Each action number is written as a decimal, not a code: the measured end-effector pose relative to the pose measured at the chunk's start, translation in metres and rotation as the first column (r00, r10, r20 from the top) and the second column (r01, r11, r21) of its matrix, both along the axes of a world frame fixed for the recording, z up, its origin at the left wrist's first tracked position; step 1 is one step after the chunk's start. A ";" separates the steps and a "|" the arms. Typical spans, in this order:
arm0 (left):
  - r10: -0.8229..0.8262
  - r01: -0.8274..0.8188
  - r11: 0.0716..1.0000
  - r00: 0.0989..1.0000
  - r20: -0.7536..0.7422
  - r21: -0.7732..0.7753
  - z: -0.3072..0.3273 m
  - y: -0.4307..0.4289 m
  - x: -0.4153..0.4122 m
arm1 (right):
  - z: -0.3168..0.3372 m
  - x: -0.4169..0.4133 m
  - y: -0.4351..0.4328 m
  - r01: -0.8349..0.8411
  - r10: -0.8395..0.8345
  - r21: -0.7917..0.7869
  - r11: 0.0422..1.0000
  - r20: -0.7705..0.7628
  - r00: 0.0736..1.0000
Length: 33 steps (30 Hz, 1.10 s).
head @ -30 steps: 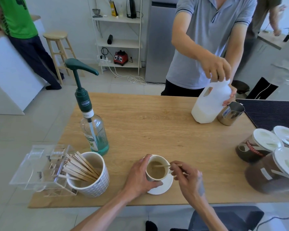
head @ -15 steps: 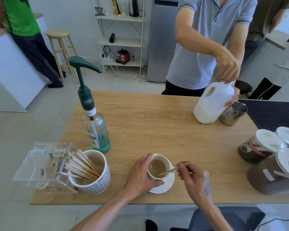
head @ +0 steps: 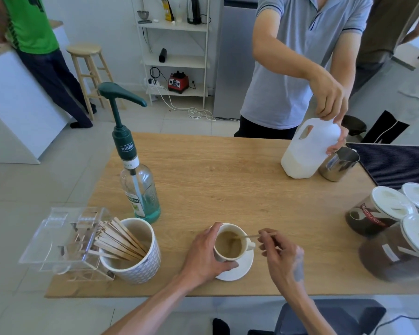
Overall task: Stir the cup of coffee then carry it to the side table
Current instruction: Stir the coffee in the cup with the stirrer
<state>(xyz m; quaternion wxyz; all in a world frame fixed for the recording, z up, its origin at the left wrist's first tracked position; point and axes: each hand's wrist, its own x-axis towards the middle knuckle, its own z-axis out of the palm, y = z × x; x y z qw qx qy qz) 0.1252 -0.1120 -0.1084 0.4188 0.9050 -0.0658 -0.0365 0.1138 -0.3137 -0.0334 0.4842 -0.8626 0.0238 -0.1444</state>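
Note:
A white cup of milky coffee (head: 229,245) stands on a white saucer (head: 240,269) near the front edge of the wooden table (head: 228,184). My left hand (head: 203,255) wraps around the cup's left side and holds it steady. My right hand (head: 279,252), just right of the cup, pinches a thin wooden stir stick (head: 250,236) whose far end dips into the coffee. The cup's handle points right, toward my right hand.
A patterned mug of wooden sticks (head: 131,252) and a clear plastic box (head: 63,240) stand at the left, behind them a syrup pump bottle (head: 138,180). Coffee jars (head: 377,211) sit at the right. Across the table a person holds a milk jug (head: 307,151) beside a steel pitcher (head: 339,164).
The stick's tip has swept around inside the cup while my left hand kept its hold. The person opposite shifted a hand on top of the milk jug.

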 end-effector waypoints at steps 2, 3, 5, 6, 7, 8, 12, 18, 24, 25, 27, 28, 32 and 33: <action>-0.001 0.001 1.000 1.000 -0.002 0.001 0.001 -0.001 0.000 | 0.004 -0.004 0.009 -0.090 0.094 0.069 0.994 -0.043 0.995; 0.000 0.000 1.000 1.000 -0.002 0.001 0.001 -0.001 0.000 | 0.006 -0.005 0.009 -0.124 0.131 0.094 0.988 -0.070 0.989; 0.002 -0.002 1.000 1.000 -0.001 -0.001 0.001 0.000 0.000 | 0.005 -0.005 0.002 -0.132 0.139 0.087 0.987 -0.081 0.987; 0.002 -0.002 1.000 1.000 -0.001 0.000 0.001 0.000 0.000 | 0.003 -0.003 -0.004 -0.101 0.105 0.064 0.993 -0.064 0.992; 0.003 -0.003 1.000 1.000 0.001 -0.001 0.001 0.000 -0.001 | 0.001 -0.001 -0.009 -0.053 0.055 0.037 0.998 -0.044 0.998; 0.004 -0.004 1.000 1.000 0.002 -0.001 0.002 0.000 -0.001 | -0.001 0.001 -0.010 -0.008 0.008 0.019 1.000 -0.026 1.000; 0.006 -0.006 1.000 1.000 -0.009 0.001 0.001 0.000 -0.001 | 0.003 -0.002 0.007 -0.081 0.085 0.078 0.994 -0.041 0.996; 0.015 -0.015 1.000 1.000 -0.005 -0.008 0.003 0.000 -0.001 | -0.002 0.001 -0.007 -0.009 0.012 0.061 0.998 -0.047 0.999; 0.007 -0.007 1.000 1.000 -0.006 -0.007 0.003 -0.001 -0.002 | 0.005 -0.004 0.004 -0.117 0.133 0.135 0.984 -0.112 0.985; 0.010 -0.010 1.000 1.000 -0.008 -0.004 0.003 -0.001 -0.003 | 0.004 -0.003 0.000 -0.099 0.113 0.129 0.987 -0.107 0.988; 0.014 -0.014 1.000 1.000 -0.007 -0.002 0.004 -0.001 -0.003 | 0.002 -0.001 -0.004 -0.032 0.038 0.089 0.996 -0.069 0.997; 0.015 -0.015 1.000 1.000 -0.007 -0.001 0.004 -0.001 -0.003 | 0.001 0.000 -0.003 -0.013 0.018 0.082 0.997 -0.058 0.998; 0.007 -0.007 1.000 1.000 -0.016 0.001 0.005 0.000 -0.003 | 0.004 -0.005 0.006 -0.079 0.097 0.160 0.984 -0.108 0.989; 0.007 -0.007 1.000 1.000 -0.017 0.000 0.005 0.000 -0.003 | 0.005 -0.005 0.004 -0.089 0.110 0.173 0.981 -0.120 0.987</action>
